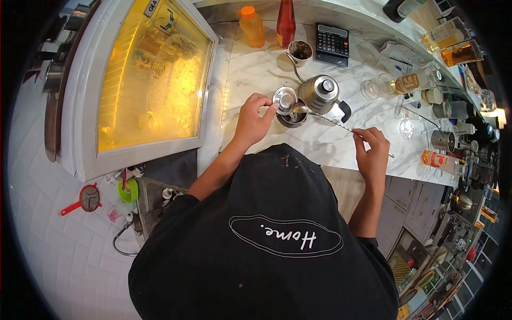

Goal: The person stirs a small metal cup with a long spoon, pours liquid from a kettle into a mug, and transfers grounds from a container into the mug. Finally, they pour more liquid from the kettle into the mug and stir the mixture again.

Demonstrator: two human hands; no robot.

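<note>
My left hand [253,120] pinches the edge of a small round metal piece [284,96], which looks like a lid. Just below it sits a dark metal cup [290,121], its contents hard to make out. In the fingers of my right hand [372,145] is the thin handle of a long bar spoon [335,122]. The spoon slants left, its bowl end over the cup's rim. Right behind the cup stands a steel gooseneck kettle [319,92] with a black handle, its spout curving to the back left.
A paper cup [300,52] with dark contents, a calculator [332,44], a red bottle [286,24] and an orange bottle [251,28] stand at the back. Bottles and glassware line the right side, including a clear bottle [416,81]. A yellow-lit fridge [154,80] borders the left.
</note>
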